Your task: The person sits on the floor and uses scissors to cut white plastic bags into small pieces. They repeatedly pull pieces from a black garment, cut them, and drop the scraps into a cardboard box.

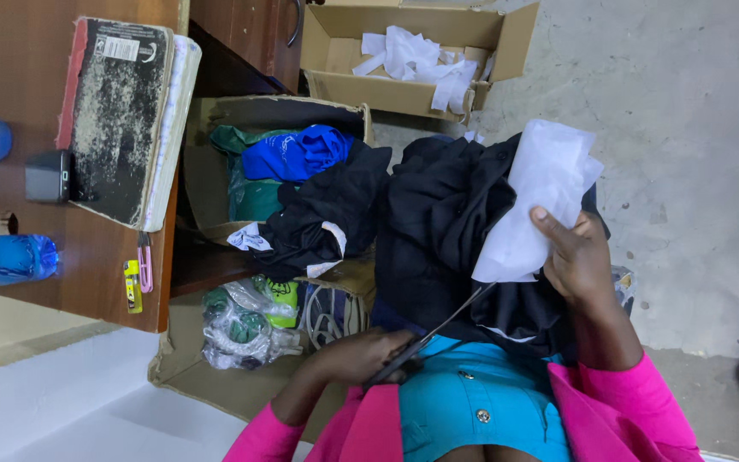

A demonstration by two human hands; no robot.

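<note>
Scissors (438, 329) handles hidden in left hand (369, 355)

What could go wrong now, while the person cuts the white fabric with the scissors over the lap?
1. The scissors in the left hand point toward the right hand, whose thumb lies on the white fabric piece, so a slip might nick it.
2. Black cloth lies right under the white piece; the blades could catch it too.
3. The white piece is held at one side only, so it may sag and the cut may wander.
</note>
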